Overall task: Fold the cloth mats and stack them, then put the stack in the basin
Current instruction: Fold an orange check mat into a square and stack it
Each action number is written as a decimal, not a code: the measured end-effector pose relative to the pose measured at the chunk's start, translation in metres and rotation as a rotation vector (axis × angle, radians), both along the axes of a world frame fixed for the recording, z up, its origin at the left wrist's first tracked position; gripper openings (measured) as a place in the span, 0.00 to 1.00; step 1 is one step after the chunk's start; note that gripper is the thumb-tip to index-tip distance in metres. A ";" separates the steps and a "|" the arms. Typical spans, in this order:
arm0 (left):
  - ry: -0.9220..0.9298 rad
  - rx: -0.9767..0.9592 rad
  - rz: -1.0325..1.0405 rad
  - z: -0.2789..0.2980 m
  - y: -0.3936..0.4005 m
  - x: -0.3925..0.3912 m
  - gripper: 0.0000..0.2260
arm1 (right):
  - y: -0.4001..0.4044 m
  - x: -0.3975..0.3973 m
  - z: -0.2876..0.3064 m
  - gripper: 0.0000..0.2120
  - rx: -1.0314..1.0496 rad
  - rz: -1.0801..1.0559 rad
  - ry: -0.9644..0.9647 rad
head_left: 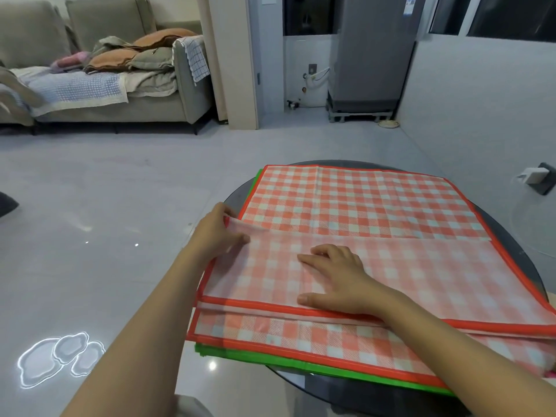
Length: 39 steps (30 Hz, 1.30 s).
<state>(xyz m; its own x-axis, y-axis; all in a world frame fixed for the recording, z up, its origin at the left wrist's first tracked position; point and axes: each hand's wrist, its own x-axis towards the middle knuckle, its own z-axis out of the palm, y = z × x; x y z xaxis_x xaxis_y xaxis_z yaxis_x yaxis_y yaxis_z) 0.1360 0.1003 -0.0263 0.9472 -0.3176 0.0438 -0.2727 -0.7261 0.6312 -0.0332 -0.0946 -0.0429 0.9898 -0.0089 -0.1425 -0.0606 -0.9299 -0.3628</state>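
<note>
- Forearms, both bare, enter from the near edge and reach forward over the round dark tabletop.
- Right hand: fingers loosely spread and lying flat, palm down, on the pale underside of a folded-over flap of the orange checked mat; thumb rests close to the flap's orange hem. It grips nothing.
- Left hand: fingers curled at the flap's left end, thumb on top of the cloth and the other fingers at its edge, pinching the fold there.
- Orange checked mat: lies spread across most of the tabletop. Its near part is doubled over, showing the faded reverse side; the far half shows the brighter face with an orange border. A further strip of bright check with orange hem shows nearer the camera, below the flap; whether this belongs to the same mat cannot be told.
- Green mat: lies underneath the orange one, only its green edges showing at the near side and at the far left corner.
- Tabletop: glass-like, overhung by the mats on the left and near sides.
- Surroundings: glossy grey floor with light reflections; grey sofa with piled cushions and blankets at far left; grey refrigerator at far centre; a second, clear glass table at the right edge.
</note>
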 end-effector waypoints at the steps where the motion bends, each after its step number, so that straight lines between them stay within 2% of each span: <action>1: 0.049 -0.074 0.032 0.002 0.003 -0.001 0.21 | 0.000 0.000 0.001 0.39 0.005 -0.001 0.008; 6: 0.305 -0.442 0.119 0.015 0.017 -0.001 0.18 | 0.002 -0.002 0.006 0.41 0.032 -0.013 0.039; 12: 0.512 -0.671 0.089 0.040 0.015 -0.006 0.13 | 0.002 -0.005 0.005 0.42 0.033 -0.011 0.022; 16: 0.668 -0.735 0.034 0.065 0.004 -0.020 0.09 | -0.004 -0.014 0.009 0.41 0.103 0.003 0.011; 20: 0.767 -0.762 0.044 0.079 -0.021 -0.036 0.12 | -0.021 -0.030 0.015 0.33 0.351 -0.152 -0.093; 23: 0.794 -0.842 -0.007 0.078 -0.048 -0.047 0.13 | -0.035 -0.041 0.022 0.26 0.513 -0.252 -0.178; 27: 0.746 -0.890 -0.106 0.074 -0.092 -0.065 0.08 | -0.051 -0.054 0.033 0.14 0.733 -0.375 -0.278; 30: 0.743 -0.914 -0.181 0.064 -0.122 -0.083 0.07 | -0.061 -0.062 0.039 0.12 0.860 -0.468 -0.290; 33: 0.690 -0.889 -0.173 0.046 -0.145 -0.098 0.11 | -0.069 -0.071 0.042 0.13 0.884 -0.528 -0.279; 36: 0.606 -0.832 -0.057 0.028 -0.164 -0.112 0.13 | -0.071 -0.080 0.040 0.15 0.861 -0.559 -0.212; 39: 0.595 -0.800 -0.022 0.010 -0.178 -0.120 0.18 | -0.072 -0.087 0.033 0.18 0.726 -0.581 -0.169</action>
<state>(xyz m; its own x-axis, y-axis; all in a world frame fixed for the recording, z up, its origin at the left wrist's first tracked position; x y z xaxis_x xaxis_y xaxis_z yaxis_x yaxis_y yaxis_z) 0.0159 -0.0779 -0.0160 0.8788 -0.4195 -0.2277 0.2389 -0.0264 0.9707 -0.1201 -0.1662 -0.0099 0.8664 -0.4726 -0.1613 -0.3367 -0.3143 -0.8876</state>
